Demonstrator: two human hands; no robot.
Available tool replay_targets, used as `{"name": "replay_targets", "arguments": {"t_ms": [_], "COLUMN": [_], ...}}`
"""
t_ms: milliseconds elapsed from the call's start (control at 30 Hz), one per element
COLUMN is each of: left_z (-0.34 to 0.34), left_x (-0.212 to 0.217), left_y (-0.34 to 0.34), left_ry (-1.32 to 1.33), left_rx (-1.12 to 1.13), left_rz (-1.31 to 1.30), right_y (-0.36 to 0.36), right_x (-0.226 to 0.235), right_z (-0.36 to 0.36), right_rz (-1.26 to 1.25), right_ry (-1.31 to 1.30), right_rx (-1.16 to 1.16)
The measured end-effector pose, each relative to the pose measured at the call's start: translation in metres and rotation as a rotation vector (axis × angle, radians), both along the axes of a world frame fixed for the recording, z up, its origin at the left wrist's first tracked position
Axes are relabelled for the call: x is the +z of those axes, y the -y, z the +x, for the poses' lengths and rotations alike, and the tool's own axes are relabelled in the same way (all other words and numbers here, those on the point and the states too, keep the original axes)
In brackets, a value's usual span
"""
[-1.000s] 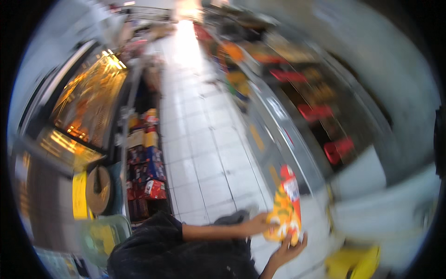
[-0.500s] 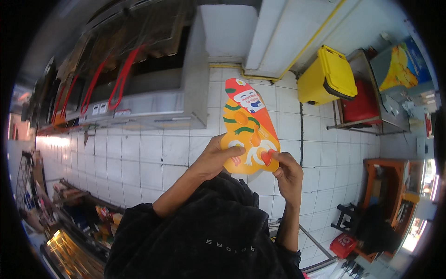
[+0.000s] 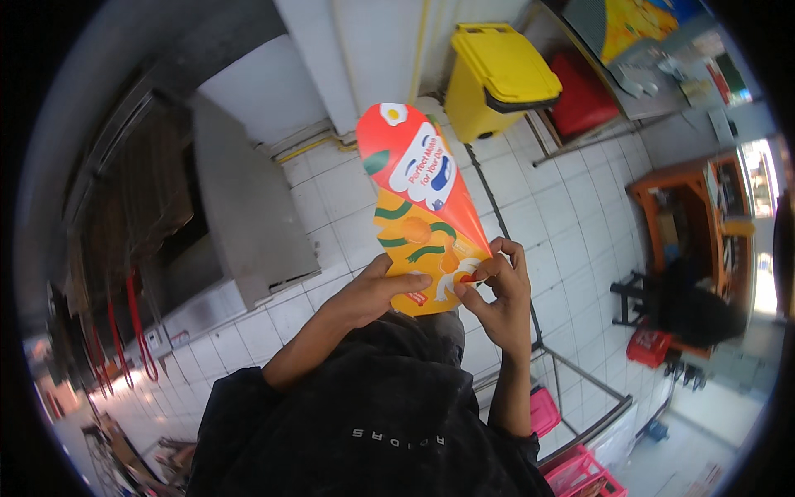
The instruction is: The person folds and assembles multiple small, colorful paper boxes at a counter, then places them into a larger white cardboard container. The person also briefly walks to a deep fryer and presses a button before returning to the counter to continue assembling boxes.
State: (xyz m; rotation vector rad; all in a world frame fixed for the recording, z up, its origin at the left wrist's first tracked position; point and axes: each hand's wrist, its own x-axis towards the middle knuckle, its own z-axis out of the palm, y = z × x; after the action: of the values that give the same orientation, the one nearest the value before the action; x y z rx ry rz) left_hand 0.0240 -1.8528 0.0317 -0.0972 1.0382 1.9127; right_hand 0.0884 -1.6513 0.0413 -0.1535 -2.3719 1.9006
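Observation:
A printed cardboard food sleeve (image 3: 403, 224), orange-yellow with a red upper part and cartoon food drawings, is held up in front of my body. Its rounded red end points away from me. My left hand (image 3: 364, 294) grips the near left edge, thumb lying flat on the printed face and fingers hidden behind. At the near right corner, my right hand (image 3: 502, 296) pinches the sleeve's edge between thumb and fingers. The card bends a little there.
Far ahead a yellow lidded bin (image 3: 497, 74) stands by a metal table. Steel kitchen equipment (image 3: 248, 199) with red straps is on the left. An orange wooden shelf (image 3: 691, 195), a black stool and a pink crate (image 3: 584, 474) are to the right, over white floor tiles (image 3: 563, 232).
My view has turned to the right, and the steel equipment has shifted leftward. The sleeve's red end is tilted further left. My right hand has folded its fingers over the corner.

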Motion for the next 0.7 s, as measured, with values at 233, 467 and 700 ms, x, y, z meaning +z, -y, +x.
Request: {"name": "replay_targets", "arguments": {"t_ms": [233,467,700], "left_z": [-0.028,-0.049,-0.061], "left_x": [-0.006,0.000,0.006], "left_y": [-0.105,-0.244,-0.368], "left_ry": [-0.027,-0.053,-0.040], "left_rx": [-0.104,-0.278,-0.403], "left_rz": [0.124,0.234,0.215], "right_y": [-0.083,-0.211,-0.317], "right_x": [0.006,0.019,0.025], "right_z": [-0.002,0.009,0.015], "right_rz": [-0.244,-0.325,-0.347], "right_ry": [0.063,0.007,-0.022], "right_rx": [-0.229,-0.304,-0.448]}}
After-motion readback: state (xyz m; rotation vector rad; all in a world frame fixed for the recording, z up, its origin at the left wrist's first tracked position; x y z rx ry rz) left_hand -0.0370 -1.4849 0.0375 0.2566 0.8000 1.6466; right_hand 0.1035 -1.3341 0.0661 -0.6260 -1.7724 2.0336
